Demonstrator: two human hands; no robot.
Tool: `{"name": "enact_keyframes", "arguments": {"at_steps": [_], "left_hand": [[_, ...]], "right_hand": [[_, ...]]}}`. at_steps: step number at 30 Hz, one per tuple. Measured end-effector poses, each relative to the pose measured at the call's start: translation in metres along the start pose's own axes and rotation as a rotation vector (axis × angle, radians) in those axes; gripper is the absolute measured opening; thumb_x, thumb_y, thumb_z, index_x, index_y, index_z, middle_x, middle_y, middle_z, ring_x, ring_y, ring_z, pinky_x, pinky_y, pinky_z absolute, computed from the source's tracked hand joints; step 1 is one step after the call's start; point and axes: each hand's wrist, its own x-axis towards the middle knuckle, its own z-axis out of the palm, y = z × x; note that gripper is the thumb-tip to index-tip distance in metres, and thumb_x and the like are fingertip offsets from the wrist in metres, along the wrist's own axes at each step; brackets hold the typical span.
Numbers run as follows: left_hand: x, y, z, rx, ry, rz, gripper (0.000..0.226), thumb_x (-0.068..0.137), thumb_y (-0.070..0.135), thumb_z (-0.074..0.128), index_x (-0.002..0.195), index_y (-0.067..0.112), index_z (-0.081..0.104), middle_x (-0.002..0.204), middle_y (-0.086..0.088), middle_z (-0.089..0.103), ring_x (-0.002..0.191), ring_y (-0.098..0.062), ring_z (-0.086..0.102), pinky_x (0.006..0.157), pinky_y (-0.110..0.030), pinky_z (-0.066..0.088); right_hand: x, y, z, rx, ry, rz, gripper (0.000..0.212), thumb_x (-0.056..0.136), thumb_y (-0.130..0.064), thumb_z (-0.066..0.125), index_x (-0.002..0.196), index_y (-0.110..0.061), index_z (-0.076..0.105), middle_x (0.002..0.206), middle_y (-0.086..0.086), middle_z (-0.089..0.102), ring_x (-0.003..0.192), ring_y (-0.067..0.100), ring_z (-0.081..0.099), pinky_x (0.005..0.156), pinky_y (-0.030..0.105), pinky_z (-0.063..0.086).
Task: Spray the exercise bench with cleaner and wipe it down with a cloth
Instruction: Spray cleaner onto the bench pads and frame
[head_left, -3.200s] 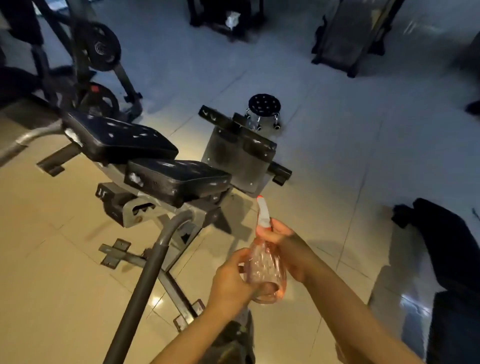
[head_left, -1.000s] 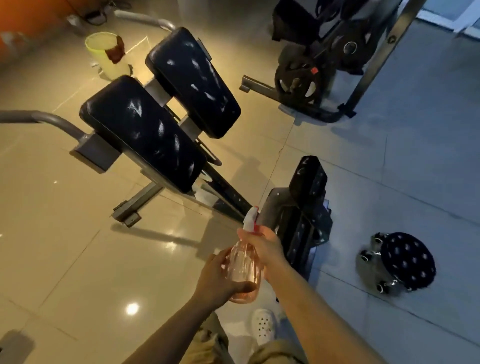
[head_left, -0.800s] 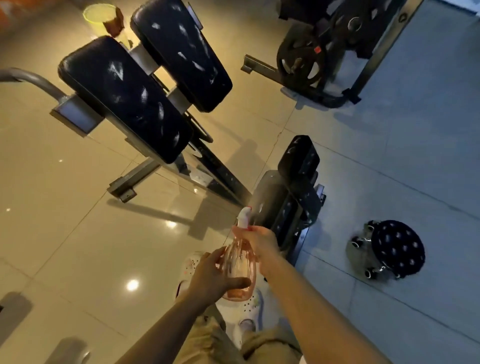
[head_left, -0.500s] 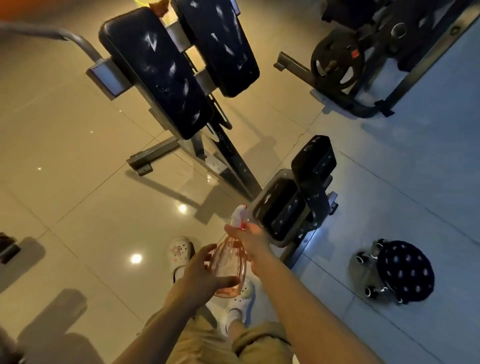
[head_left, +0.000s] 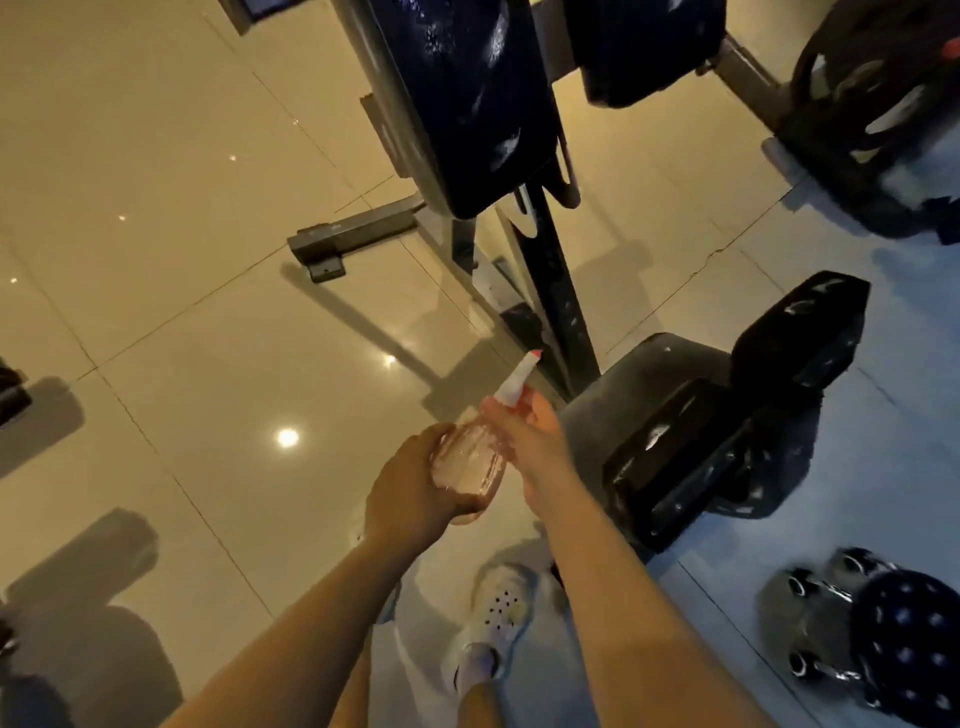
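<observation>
As you have stepped closer, both pads now loom above; your left hand (head_left: 410, 493) cradles the spray bottle (head_left: 470, 460), your right hand (head_left: 524, 436) grips its neck; spraying looks unfinished.

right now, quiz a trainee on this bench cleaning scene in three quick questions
1. True or false: the left hand grips the spray bottle body.
2. Which hand is at the trigger: A left, B right?
3. What sits on the floor at lower right, beside the foot pads?

Key: 1 true. 2 B. 3 a dotted rolling stool.
</observation>
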Motion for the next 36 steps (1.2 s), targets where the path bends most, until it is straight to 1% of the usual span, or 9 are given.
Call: {"name": "enact_keyframes", "arguments": {"at_steps": [2,5,8,11,16,21,27,33,36], "left_hand": [[0.023,-0.001,0.010,0.027,0.029,0.007,0.085,0.063,0.037,0.086,0.137,0.031,0.045,0.128,0.007,0.059,0.111,-0.017,0.057,0.085,-0.029,0.045],[0.045,-0.005,0.022,0.032,0.056,-0.003,0.083,0.066,0.034,0.085,0.138,0.029,0.045,0.125,0.007,0.062,0.109,-0.018,0.059,0.077,-0.024,0.041],[0.052,-0.014,0.024,0.080,0.054,-0.036,0.086,0.066,0.037,0.086,0.140,0.028,0.043,0.128,0.006,0.061,0.112,-0.019,0.059,0.082,-0.027,0.042],[0.054,-0.027,0.022,0.112,0.020,-0.039,0.087,0.066,0.038,0.085,0.141,0.028,0.042,0.131,0.006,0.060,0.114,-0.020,0.058,0.087,-0.030,0.044],[0.058,-0.046,0.013,0.114,-0.203,0.025,0.082,0.069,0.032,0.084,0.140,0.027,0.042,0.133,0.003,0.057,0.116,-0.021,0.054,0.092,-0.032,0.043],[0.049,-0.055,0.012,0.172,-0.438,0.049,0.084,0.070,0.029,0.083,0.142,0.024,0.041,0.132,0.000,0.057,0.116,-0.023,0.053,0.092,-0.028,0.039],[0.026,-0.065,0.015,0.152,-0.442,0.011,0.086,0.067,0.028,0.085,0.142,0.023,0.041,0.128,0.000,0.060,0.117,-0.024,0.055,0.094,-0.030,0.042],[0.018,-0.075,0.001,0.119,-0.396,0.014,0.086,0.066,0.026,0.086,0.140,0.023,0.043,0.127,0.000,0.060,0.115,-0.023,0.056,0.093,-0.029,0.042],[0.019,-0.073,0.002,0.123,-0.345,0.021,0.085,0.067,0.031,0.084,0.141,0.026,0.043,0.126,0.001,0.062,0.114,-0.022,0.057,0.093,-0.031,0.043]], "right_hand": [[0.031,0.001,-0.004,-0.027,0.023,-0.011,0.034,0.085,-0.019,0.074,0.112,-0.030,0.059,0.109,-0.001,0.069,0.104,0.021,0.066,0.094,0.042,0.054],[0.061,0.005,-0.003,-0.040,0.061,-0.004,0.023,0.084,-0.018,0.075,0.104,-0.024,0.065,0.101,0.003,0.071,0.095,0.022,0.068,0.088,0.039,0.056],[0.072,0.017,0.004,-0.059,0.073,0.019,0.024,0.085,-0.018,0.074,0.107,-0.015,0.066,0.094,0.005,0.071,0.084,0.019,0.068,0.078,0.034,0.057],[0.073,0.029,0.009,-0.009,0.071,0.053,0.024,0.086,-0.019,0.073,0.107,-0.018,0.064,0.095,0.003,0.071,0.084,0.016,0.068,0.071,0.027,0.055],[0.056,0.053,0.007,0.035,0.179,0.107,0.049,0.083,-0.023,0.076,0.127,-0.017,0.055,0.114,0.007,0.068,0.100,0.021,0.069,0.082,0.035,0.058],[0.030,0.074,-0.003,0.007,0.291,0.177,0.019,0.084,-0.023,0.076,0.098,-0.020,0.065,0.099,0.006,0.073,0.094,0.022,0.070,0.089,0.042,0.057],[0.016,0.088,0.004,-0.013,0.354,0.266,0.020,0.079,-0.023,0.080,0.091,-0.013,0.069,0.096,0.013,0.074,0.089,0.026,0.071,0.084,0.042,0.058],[0.001,0.081,0.022,-0.001,0.268,0.217,0.018,0.085,-0.020,0.075,0.099,-0.017,0.064,0.096,0.009,0.072,0.090,0.025,0.070,0.087,0.044,0.057],[0.006,0.076,0.024,-0.019,0.261,0.204,0.024,0.087,-0.022,0.072,0.109,-0.016,0.064,0.101,0.009,0.072,0.091,0.022,0.070,0.081,0.038,0.057]]}}
